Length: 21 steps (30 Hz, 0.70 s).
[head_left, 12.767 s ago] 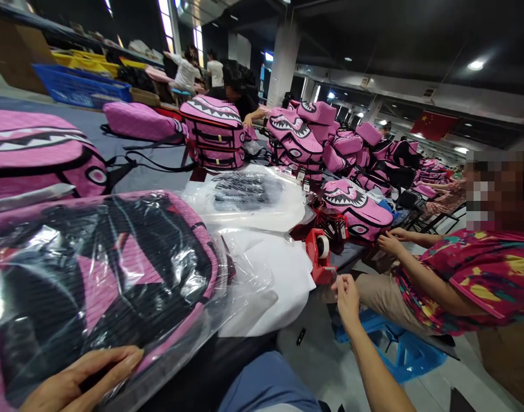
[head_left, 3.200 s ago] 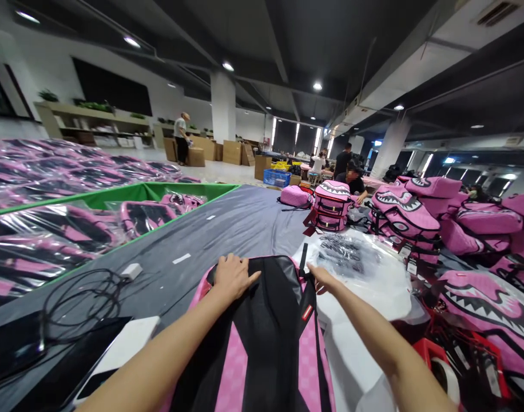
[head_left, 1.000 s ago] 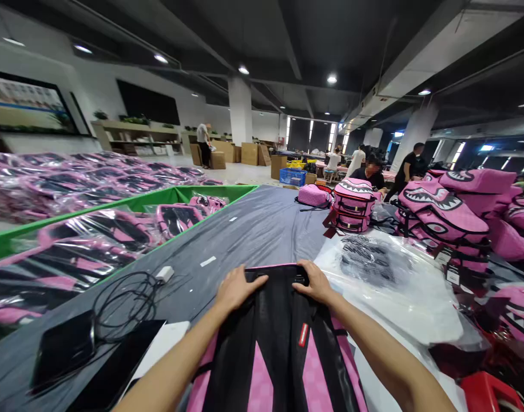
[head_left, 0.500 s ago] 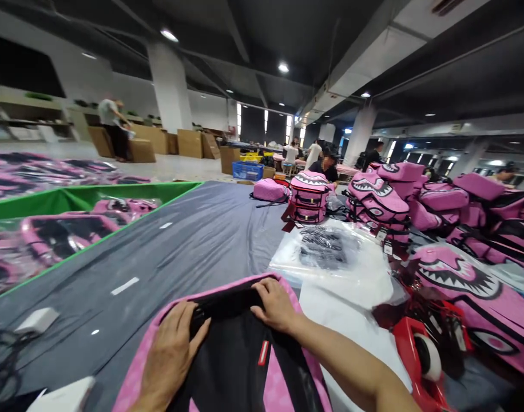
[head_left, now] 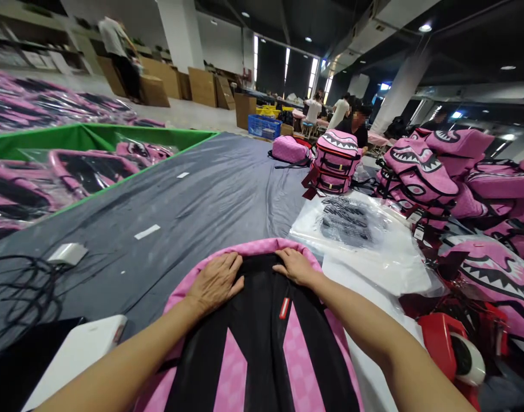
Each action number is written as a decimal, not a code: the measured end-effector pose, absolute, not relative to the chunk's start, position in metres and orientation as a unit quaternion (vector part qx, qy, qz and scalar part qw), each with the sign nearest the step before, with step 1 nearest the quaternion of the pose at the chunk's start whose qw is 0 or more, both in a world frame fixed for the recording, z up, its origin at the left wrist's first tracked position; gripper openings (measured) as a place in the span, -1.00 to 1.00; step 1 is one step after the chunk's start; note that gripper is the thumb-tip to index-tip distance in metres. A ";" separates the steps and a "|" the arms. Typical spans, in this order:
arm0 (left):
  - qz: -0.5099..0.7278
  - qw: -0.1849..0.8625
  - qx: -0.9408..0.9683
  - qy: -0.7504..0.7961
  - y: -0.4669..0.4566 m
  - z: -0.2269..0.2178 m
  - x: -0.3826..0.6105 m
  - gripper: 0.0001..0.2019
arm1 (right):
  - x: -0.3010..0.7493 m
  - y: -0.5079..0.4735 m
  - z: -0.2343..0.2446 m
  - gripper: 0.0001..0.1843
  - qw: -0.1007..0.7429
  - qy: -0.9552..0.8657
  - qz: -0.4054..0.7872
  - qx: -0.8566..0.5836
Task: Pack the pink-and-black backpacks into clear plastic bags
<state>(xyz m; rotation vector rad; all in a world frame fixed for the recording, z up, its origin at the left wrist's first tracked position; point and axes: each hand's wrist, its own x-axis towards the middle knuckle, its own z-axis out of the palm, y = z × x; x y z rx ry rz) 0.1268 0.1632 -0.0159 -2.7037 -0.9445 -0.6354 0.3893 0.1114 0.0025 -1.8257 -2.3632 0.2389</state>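
A pink and black backpack lies in front of me with its black strap side up and a small red and white label on it. At its top left edge, my left hand has its fingers curled over the pink rim, thumb on the black panel. My right hand grips the same rim further right, also with the thumb on the black side. Beside the bag, a white sheet and clear printed plastic bags lie on the right. The backpack's lower end runs out of view.
Grey cloth covers the table. Cables, a white adapter and a white box lie left. A red tape dispenser and several pink shark-face backpacks stand right. A green-edged bin holds bagged backpacks. People are behind.
My view has turned down and right. Both hands now sit along the backpack's top rim, the left one moved up and over it. The bag lies flatter and its straps show more.
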 end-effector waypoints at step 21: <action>-0.069 -0.127 -0.837 -0.528 0.123 0.038 0.179 -0.14 | 0.367 0.152 -0.004 -0.60 0.063 -0.746 -0.075 -0.658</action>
